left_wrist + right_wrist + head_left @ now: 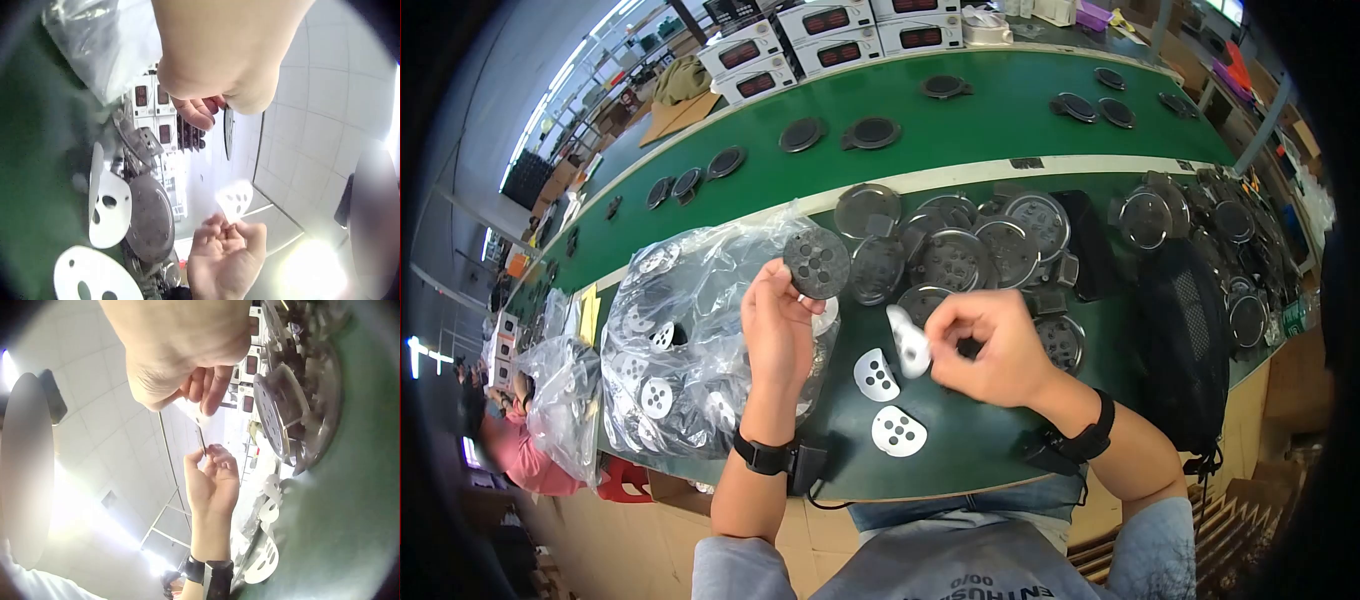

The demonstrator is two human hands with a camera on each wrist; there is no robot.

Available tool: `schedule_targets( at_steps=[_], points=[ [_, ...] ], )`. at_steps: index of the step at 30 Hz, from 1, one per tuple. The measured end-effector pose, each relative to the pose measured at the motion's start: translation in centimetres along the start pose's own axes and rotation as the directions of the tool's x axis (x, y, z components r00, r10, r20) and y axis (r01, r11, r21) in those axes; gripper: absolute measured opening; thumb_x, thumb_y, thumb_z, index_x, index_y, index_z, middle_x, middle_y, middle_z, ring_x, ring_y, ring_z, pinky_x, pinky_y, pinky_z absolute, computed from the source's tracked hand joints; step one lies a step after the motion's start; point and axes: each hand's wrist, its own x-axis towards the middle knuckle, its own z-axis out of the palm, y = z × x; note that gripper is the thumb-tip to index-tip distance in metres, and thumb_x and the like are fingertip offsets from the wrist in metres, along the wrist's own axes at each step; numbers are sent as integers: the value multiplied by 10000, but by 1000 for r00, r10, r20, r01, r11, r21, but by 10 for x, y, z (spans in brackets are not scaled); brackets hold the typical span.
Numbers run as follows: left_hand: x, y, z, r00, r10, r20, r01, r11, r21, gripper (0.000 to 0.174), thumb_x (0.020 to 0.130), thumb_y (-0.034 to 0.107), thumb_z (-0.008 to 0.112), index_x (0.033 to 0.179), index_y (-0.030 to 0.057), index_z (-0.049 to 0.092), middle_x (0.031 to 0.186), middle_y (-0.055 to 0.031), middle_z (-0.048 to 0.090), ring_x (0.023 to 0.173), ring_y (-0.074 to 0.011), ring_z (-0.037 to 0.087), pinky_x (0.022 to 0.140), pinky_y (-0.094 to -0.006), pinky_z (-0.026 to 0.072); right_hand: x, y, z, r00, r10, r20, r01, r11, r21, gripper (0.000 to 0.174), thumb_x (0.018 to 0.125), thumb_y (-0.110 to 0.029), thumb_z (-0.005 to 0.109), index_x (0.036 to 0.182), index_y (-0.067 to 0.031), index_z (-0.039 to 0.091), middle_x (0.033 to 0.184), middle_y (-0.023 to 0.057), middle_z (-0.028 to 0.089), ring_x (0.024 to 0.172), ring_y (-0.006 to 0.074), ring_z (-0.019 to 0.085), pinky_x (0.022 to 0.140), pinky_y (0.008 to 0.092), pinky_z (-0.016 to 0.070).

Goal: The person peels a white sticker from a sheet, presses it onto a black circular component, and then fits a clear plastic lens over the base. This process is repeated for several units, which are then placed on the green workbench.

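My left hand (780, 325) pinches a dark round disc with several holes (816, 264) by its lower edge, raised in front of the plastic bag. My right hand (995, 350) pinches a thin white piece with holes (908, 345) between thumb and fingers. This white piece looks bent and slightly blurred. In the left wrist view the disc (229, 134) appears edge-on, apart from the white piece (236, 199). Below the hands, two flat white pieces with holes, one nearer the discs (876, 376) and one nearer me (899, 431), lie on the green table.
A clear plastic bag (700, 290) of white perforated discs lies at left. Dark round parts with clear rims (953, 260) are heaped behind my hands. A black mesh bag (1180, 340) lies at right. Beyond runs a green belt (1000, 125) carrying spaced round parts.
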Motion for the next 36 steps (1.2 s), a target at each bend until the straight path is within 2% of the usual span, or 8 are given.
schedule_targets(
  at_steps=[3, 7, 14, 17, 22, 26, 29, 36],
  points=[
    [-8, 0, 7, 981, -140, 137, 141, 990, -1, 140, 969, 142, 507, 963, 39, 602, 869, -46, 663, 716, -122, 634, 616, -267, 517, 2, -3, 0, 994, -53, 93, 67, 985, -161, 128, 799, -52, 750, 862, 6, 655, 952, 63, 682, 882, 100, 641, 739, 252, 513],
    [-20, -13, 16, 898, -347, 272, 334, 938, 92, 89, 965, 97, 546, 948, 48, 618, 851, -24, 656, 717, -98, 623, 585, -240, 496, 6, 3, 8, 992, -124, -14, 125, 984, 128, 237, 829, -83, 762, 989, -9, 604, 1108, 120, 652, 1109, 163, 601, 936, 307, 472],
    [-18, -16, 13, 891, -284, 353, 80, 866, 494, 286, 894, 23, 656, 1180, 16, 636, 1036, -53, 682, 874, -157, 646, 723, -262, 499, 3, 11, 2, 989, -138, -54, 146, 967, 207, 317, 802, -16, 733, 1036, -26, 520, 1216, 125, 572, 1170, 186, 553, 1041, 348, 416],
    [-12, -1, 29, 889, 67, 454, -437, 425, 793, 458, 790, 4, 730, 1231, 26, 607, 1188, -98, 669, 1078, -278, 642, 892, -346, 506, 7, -2, -4, 971, -160, -176, 205, 939, 275, 318, 842, -25, 673, 1103, -16, 493, 1278, 148, 549, 1219, 198, 537, 1082, 373, 395],
    [-2, -24, 8, 863, 85, 497, -500, 271, 822, 472, 757, -52, 691, 1214, 41, 618, 1209, -175, 651, 1118, -353, 621, 971, -376, 490, 7, 4, -6, 983, -130, -130, 170, 911, 375, 319, 888, -48, 566, 1190, -4, 473, 1359, 180, 525, 1246, 229, 537, 1094, 381, 392],
    [-2, -12, 10, 923, 202, 327, -380, 344, 859, 297, 860, -23, 653, 1157, -7, 637, 1028, -128, 700, 884, -237, 682, 804, -318, 522, 8, 2, -5, 995, -84, -52, 98, 875, 475, 345, 901, -83, 524, 1229, 6, 467, 1373, 189, 524, 1215, 243, 567, 1063, 378, 435],
    [-3, -9, 13, 954, 281, 108, -296, 809, 508, 232, 926, 34, 636, 1149, -30, 635, 1043, -99, 698, 934, -172, 667, 827, -298, 524, 7, -2, -5, 996, -79, 39, 50, 868, 494, 390, 901, -92, 520, 1271, 15, 458, 1392, 191, 514, 1211, 255, 574, 1057, 385, 448],
    [-23, 4, 27, 944, -261, 202, 279, 958, -69, 391, 919, -26, 616, 1302, -27, 533, 1218, -99, 623, 1114, -167, 610, 950, -329, 515, 4, -5, 1, 980, -98, 175, 6, 887, 462, 483, 918, -175, 560, 1327, 52, 442, 1419, 197, 490, 1240, 269, 558, 1079, 404, 435]
  ],
)
